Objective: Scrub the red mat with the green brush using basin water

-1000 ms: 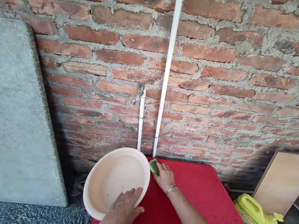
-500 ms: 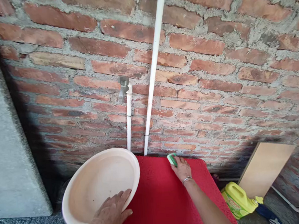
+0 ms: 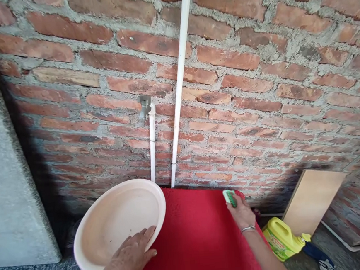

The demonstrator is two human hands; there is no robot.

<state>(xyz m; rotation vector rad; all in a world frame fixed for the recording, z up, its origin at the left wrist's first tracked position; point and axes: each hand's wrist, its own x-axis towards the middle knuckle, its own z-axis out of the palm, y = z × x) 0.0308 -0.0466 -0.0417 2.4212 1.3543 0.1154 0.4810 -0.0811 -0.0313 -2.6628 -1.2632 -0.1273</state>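
Observation:
My left hand holds the near right rim of a pale pink plastic basin, fingers on its inner side and thumb outside. Small dark specks lie on the basin's inside, which tilts toward me. My right hand grips a green and white scrub brush at the far right corner of a red cloth-like surface. The brush's green bristles show beside my fingers; part of its body is covered by them. The basin rests at the left of the red surface.
Behind the red surface rises a brick wall with a tap and white pipes. A concrete slab stands at left. On the right floor are a yellow jug and a leaning board.
My right hand has moved right with the scrub brush, toward the far right corner of the red surface. My left hand stays at the basin rim. The view has shifted slightly.

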